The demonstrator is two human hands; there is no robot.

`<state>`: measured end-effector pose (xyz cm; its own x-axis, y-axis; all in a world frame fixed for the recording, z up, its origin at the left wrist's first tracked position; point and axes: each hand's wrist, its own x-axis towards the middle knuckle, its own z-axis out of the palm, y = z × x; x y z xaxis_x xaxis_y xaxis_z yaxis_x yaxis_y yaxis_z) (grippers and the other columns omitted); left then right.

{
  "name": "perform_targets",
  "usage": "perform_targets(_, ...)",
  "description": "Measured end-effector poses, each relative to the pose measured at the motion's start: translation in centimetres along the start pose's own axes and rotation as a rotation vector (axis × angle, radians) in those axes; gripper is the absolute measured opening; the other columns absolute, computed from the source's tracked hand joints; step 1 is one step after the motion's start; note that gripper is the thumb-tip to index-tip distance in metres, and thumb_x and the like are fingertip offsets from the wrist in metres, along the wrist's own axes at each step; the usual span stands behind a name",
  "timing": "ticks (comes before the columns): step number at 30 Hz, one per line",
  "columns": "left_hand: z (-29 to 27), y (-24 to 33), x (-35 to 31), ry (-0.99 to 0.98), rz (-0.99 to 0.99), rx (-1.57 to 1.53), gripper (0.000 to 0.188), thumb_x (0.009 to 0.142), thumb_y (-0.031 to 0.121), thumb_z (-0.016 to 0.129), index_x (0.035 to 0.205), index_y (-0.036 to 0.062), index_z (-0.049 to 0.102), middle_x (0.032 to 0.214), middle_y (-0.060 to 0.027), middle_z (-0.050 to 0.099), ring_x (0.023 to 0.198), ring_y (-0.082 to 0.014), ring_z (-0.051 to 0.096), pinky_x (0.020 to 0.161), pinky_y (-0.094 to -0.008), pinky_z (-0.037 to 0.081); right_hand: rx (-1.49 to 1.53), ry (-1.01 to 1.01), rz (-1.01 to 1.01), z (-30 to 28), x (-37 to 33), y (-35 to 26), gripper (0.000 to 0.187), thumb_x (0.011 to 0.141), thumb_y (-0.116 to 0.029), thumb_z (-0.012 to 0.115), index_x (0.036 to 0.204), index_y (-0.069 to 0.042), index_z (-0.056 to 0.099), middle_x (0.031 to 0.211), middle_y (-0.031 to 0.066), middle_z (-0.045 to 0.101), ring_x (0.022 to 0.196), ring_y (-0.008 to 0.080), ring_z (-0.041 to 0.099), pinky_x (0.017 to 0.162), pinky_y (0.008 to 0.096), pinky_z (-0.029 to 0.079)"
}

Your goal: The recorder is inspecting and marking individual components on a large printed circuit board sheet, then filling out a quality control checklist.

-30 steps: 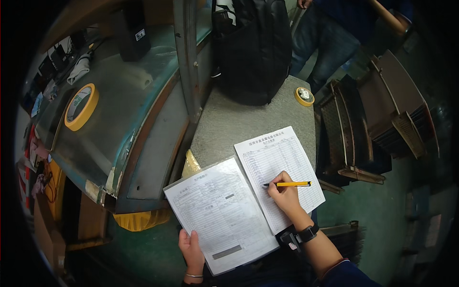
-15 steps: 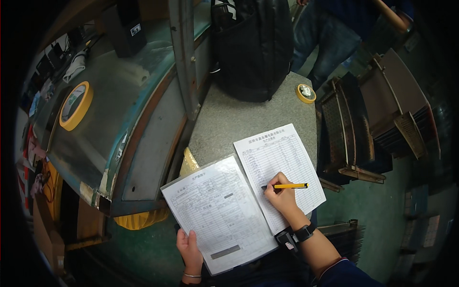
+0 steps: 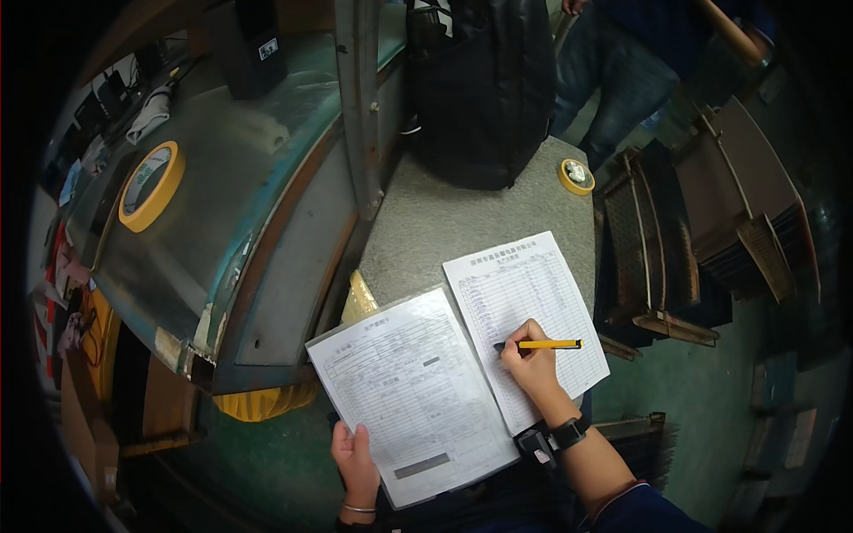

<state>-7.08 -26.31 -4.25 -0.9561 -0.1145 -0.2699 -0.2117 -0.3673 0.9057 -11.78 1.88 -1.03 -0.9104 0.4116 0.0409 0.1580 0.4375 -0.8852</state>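
Observation:
My right hand (image 3: 530, 362) pinches a yellow pen (image 3: 560, 344) with black ends, its tip hidden at the fingers' left side. The hand rests on a white printed form (image 3: 555, 293) with a ruled table, lying on a grey board-like surface (image 3: 426, 233). A printed sheet in a clear sleeve (image 3: 404, 382) lies to the left and overlaps the surface's near edge. My left hand (image 3: 355, 457) grips that sleeve's lower left edge, thumb on top and the other fingers mostly out of sight beneath.
A black backpack (image 3: 480, 98) stands at the far end of the grey surface, near a small yellow tape roll (image 3: 576, 177). A larger yellow tape roll (image 3: 151, 186) lies on the left workbench (image 3: 240, 169). Racks of panels (image 3: 666, 240) stand right. Another person (image 3: 622, 71) is beyond.
My view has shifted slightly, so the scene sits a little further right. Both hands keep their grips on the pen and the sleeved sheet; the pen hand stays over the form.

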Motion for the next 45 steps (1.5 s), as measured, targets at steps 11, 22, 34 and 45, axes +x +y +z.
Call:
perform_targets(11,-0.1,-0.1,-0.1,-0.028,-0.023,-0.011,0.018,0.09,0.003,0.046,0.106,-0.0042,0.048,0.106,-0.0104,0.059,0.093,-0.0121,0.056,0.085,-0.0254,0.042,0.037,0.087,-0.032,0.3,0.0,0.6,0.012,0.072,-0.003,0.057,0.07,-0.004,0.045,0.059,0.0004,0.047,0.052,0.0066,0.043,0.05,0.0212,0.036)
perform_targets(22,-0.5,-0.9,0.0,-0.026,-0.008,-0.008,0.018,0.09,0.003,0.046,0.106,-0.004,0.049,0.102,-0.0097,0.06,0.089,-0.0112,0.056,0.082,-0.0245,0.043,0.012,0.079,-0.009,0.2,0.0,1.1,0.012,0.072,-0.003,0.057,0.07,-0.005,0.045,0.058,-0.0007,0.046,0.052,0.0056,0.043,0.049,0.0205,0.036)
perform_targets(34,-0.1,-0.2,0.0,-0.022,0.0,-0.002,0.016,0.091,0.002,0.044,0.105,-0.0052,0.048,0.105,-0.0102,0.058,0.091,-0.011,0.055,0.083,-0.0236,0.043,0.02,0.061,-0.002,0.0,0.2,1.2,0.014,0.072,-0.009,0.059,0.069,-0.004,0.046,0.06,0.0019,0.047,0.057,0.0096,0.046,0.053,0.0237,0.038)
perform_targets(45,0.0,-0.2,0.0,-0.026,0.011,-0.007,0.017,0.091,0.003,0.045,0.106,-0.0052,0.048,0.104,-0.0104,0.059,0.092,-0.0115,0.055,0.082,-0.0236,0.043,0.042,0.07,0.05,-0.1,0.1,1.3,0.014,0.072,-0.008,0.058,0.069,-0.004,0.045,0.059,0.0023,0.046,0.057,0.0101,0.046,0.053,0.0244,0.038)
